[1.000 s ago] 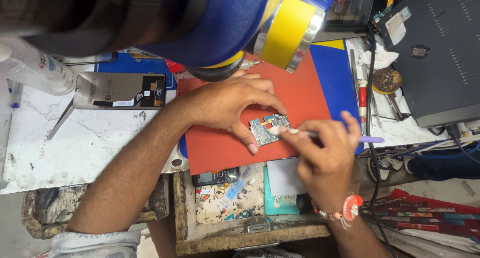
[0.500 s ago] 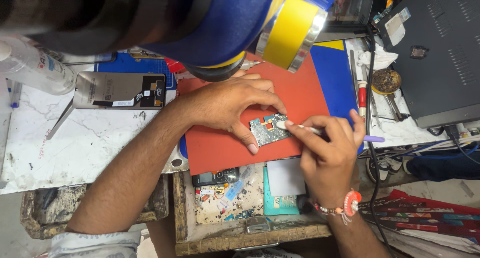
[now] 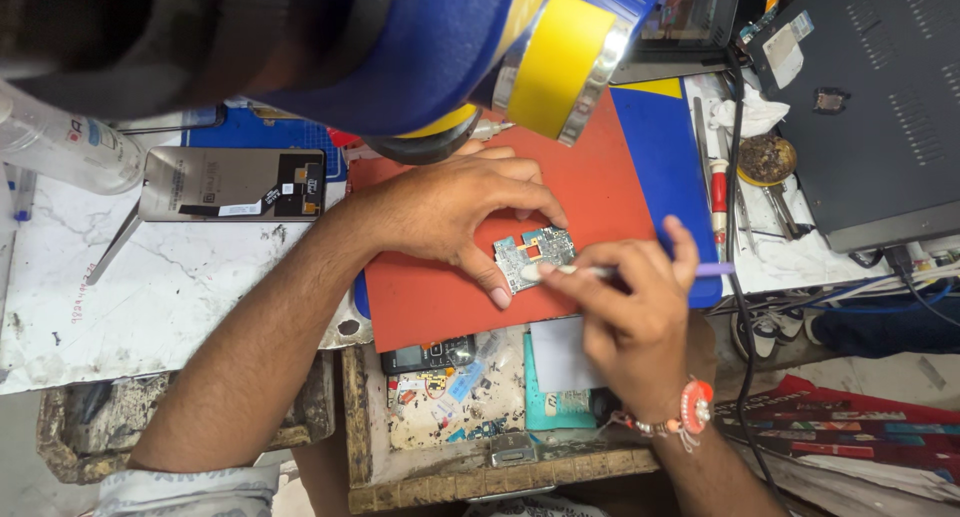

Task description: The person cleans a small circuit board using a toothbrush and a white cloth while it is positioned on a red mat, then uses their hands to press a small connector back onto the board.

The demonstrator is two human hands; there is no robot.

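Note:
A small blue-green circuit board lies on a red mat. My left hand arches over the board and pins it between thumb and fingertips. My right hand grips a thin brush-like tool with a purple handle; its pale tip touches the lower left part of the board. A red and white bead bracelet sits on my right wrist.
A phone screen panel lies on the white worktop at left, beside a clear bottle. A dark machine case stands at right with cables below it. An open drawer of small parts sits under the mat. A blue and yellow lamp head hangs overhead.
My right hand has shifted left, carrying the tool tip across the board from its right side to its lower left. My left hand has stayed on the board.

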